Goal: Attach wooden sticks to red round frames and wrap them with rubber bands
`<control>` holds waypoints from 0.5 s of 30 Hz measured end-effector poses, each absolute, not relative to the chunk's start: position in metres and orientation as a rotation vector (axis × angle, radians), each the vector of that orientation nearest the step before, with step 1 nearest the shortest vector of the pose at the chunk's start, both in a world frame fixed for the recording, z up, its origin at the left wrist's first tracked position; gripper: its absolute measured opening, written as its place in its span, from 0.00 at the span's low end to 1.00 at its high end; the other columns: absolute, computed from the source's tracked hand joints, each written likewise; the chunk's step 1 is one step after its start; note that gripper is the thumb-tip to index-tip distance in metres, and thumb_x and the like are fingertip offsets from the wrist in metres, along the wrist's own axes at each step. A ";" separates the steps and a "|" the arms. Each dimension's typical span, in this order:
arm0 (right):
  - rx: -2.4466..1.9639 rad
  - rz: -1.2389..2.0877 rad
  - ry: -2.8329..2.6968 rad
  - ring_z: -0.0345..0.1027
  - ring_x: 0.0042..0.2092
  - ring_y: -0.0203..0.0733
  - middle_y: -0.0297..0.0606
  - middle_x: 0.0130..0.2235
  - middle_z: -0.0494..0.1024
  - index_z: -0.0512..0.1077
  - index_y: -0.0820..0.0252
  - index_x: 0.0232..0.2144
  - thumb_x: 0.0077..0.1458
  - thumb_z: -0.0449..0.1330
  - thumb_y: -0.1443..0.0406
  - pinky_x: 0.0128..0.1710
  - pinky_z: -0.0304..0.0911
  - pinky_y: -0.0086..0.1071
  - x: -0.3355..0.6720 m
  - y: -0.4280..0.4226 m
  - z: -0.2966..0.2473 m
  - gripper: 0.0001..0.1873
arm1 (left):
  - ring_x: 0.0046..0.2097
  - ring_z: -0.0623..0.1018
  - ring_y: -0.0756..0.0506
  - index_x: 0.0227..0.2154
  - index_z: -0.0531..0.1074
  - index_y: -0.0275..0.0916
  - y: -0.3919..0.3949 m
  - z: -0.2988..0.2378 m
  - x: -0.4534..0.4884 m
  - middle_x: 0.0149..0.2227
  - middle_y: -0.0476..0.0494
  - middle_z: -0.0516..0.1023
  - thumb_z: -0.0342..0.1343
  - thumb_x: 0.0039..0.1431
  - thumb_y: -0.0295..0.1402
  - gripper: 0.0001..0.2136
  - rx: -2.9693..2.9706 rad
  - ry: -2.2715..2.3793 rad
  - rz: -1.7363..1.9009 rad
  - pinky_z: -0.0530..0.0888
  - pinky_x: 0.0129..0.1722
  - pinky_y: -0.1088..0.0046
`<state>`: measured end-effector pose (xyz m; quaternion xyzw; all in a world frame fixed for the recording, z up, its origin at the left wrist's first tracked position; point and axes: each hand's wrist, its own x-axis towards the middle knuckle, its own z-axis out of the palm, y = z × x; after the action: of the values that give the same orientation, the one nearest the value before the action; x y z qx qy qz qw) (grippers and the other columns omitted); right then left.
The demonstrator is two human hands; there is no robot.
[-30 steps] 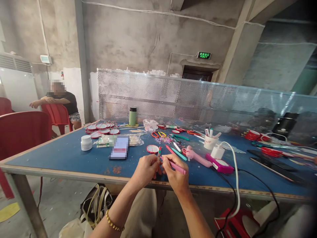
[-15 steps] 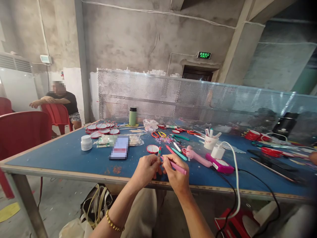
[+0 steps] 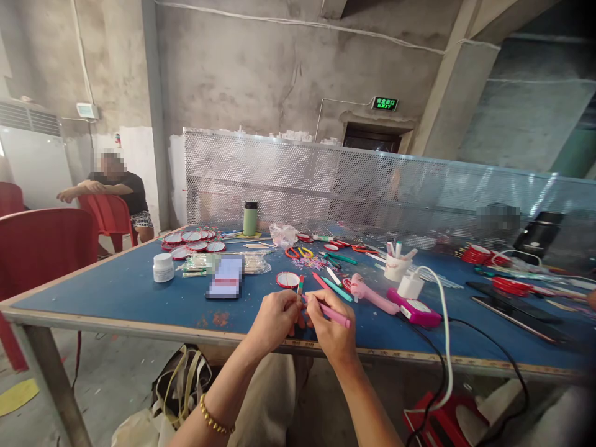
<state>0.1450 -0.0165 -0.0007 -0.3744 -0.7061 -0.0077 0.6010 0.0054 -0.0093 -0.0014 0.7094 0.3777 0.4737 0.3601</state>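
Note:
My left hand (image 3: pixel 277 316) pinches a small flat stick (image 3: pixel 300 285) upright, its top coloured in green and orange-red bands. In my right hand (image 3: pixel 333 332) is a pink marker pen (image 3: pixel 338 316), its tip end pointing left at the stick. Both hands are close together over the table's front edge. Just beyond them lie a round red-rimmed disc (image 3: pixel 287 280), a red marker (image 3: pixel 320 280) and a teal marker (image 3: pixel 338 290). My fingers hide the lower part of the stick and the pen's tip.
A phone (image 3: pixel 225 277), a white jar (image 3: pixel 162 268) and bagged sticks (image 3: pixel 255 263) are to the left on the blue table (image 3: pixel 116 307). Rightward are a pink handheld fan (image 3: pixel 379 298), a pen cup (image 3: pixel 397 268) and a magenta device (image 3: pixel 421 313) with cables. A person (image 3: pixel 133 192) sits far left.

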 end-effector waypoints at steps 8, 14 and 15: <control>-0.868 -0.022 -1.651 0.67 0.20 0.35 0.30 0.20 0.73 0.73 0.59 0.28 0.60 0.56 0.65 0.23 0.62 0.27 0.146 -0.016 -0.001 0.10 | 0.18 0.70 0.52 0.21 0.68 0.38 -0.010 -0.001 0.006 0.21 0.49 0.76 0.48 0.61 0.37 0.15 1.829 0.979 1.222 0.64 0.21 0.79; -0.875 -0.028 -1.628 0.69 0.20 0.35 0.31 0.21 0.74 0.73 0.59 0.29 0.61 0.55 0.65 0.23 0.63 0.27 0.145 -0.015 -0.003 0.10 | 0.19 0.70 0.52 0.21 0.68 0.38 -0.011 -0.001 0.006 0.21 0.49 0.75 0.48 0.61 0.38 0.15 1.824 0.982 1.219 0.64 0.21 0.79; -0.873 -0.032 -1.623 0.69 0.21 0.35 0.31 0.22 0.75 0.73 0.59 0.29 0.61 0.56 0.65 0.23 0.63 0.27 0.145 -0.016 -0.003 0.09 | 0.18 0.70 0.52 0.21 0.68 0.38 -0.011 -0.001 0.006 0.21 0.49 0.75 0.48 0.61 0.38 0.15 1.826 0.977 1.220 0.64 0.21 0.79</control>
<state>0.1452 -0.0155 -0.0025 -0.3773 -0.7015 -0.0137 0.6045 0.0058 -0.0107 -0.0010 0.7086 0.3792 0.4734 0.3606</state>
